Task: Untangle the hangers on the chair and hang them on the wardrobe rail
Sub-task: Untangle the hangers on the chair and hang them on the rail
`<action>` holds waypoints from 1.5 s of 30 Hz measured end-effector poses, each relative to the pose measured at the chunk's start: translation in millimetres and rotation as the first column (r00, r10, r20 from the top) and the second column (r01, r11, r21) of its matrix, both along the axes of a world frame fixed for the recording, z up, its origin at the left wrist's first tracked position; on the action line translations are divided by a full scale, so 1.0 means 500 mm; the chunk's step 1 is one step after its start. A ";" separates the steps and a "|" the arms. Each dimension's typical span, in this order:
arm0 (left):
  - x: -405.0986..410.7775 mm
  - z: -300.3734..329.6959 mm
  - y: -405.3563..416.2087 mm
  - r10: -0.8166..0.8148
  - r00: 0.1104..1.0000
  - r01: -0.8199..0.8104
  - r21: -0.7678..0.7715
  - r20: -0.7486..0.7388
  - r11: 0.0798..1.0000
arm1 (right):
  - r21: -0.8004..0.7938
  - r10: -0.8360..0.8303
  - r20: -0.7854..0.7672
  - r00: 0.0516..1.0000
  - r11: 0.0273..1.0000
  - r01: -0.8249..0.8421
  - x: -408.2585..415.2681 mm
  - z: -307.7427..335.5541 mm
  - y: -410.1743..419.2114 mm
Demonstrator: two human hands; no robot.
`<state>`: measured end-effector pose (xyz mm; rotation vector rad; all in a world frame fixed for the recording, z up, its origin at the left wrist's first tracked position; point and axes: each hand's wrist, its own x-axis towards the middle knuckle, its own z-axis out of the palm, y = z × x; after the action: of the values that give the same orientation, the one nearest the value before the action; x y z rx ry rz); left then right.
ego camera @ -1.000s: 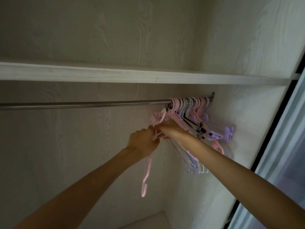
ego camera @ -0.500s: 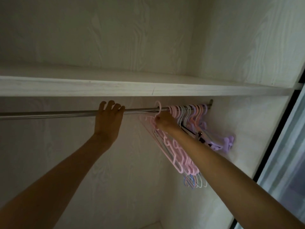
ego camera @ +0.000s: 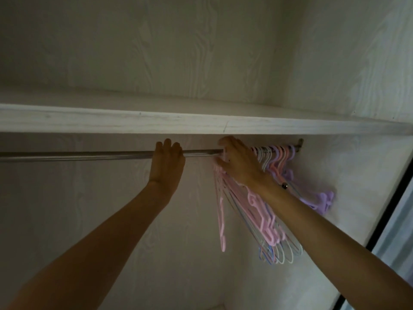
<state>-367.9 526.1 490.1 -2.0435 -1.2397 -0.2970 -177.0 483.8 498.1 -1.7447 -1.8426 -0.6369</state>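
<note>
— Hanging now? Where are the pink hangers [ego camera: 240, 198]?

— On the wardrobe rail [ego camera: 89, 155], at three o'clock from the left hand [ego camera: 166, 163], which is wrapped around the bare rail. The right hand [ego camera: 238, 163] pinches their hooks with fingers curled.

— Advice?

— I'd seat each hook fully, then slide them toward the bunched hangers [ego camera: 279, 162] at the rail's right end.

— Anything on the shelf [ego camera: 134, 121]?

— Nothing visible.

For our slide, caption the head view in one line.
Left hand grips the wardrobe rail while right hand hooks pink hangers on.
</note>
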 end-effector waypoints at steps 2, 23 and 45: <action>0.000 0.004 -0.003 0.023 0.999 -0.023 0.012 -0.036 1.000 | -0.114 -0.012 0.113 0.994 0.993 0.025 0.009 -0.008 0.030; -0.012 -0.115 -0.106 -0.323 0.802 0.389 -0.029 0.503 0.921 | -0.034 -0.106 0.112 0.988 0.993 0.111 0.058 -0.055 -0.213; 0.374 -0.560 -0.771 -0.233 0.828 0.458 -0.855 0.510 -0.243 | -0.868 -0.934 -0.259 0.245 0.337 0.366 0.134 -0.606 -1.240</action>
<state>-180.7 140.6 210.1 -3.9177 -0.8124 0.5432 -110.0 -136.3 195.0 -2.7735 -0.4700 0.6222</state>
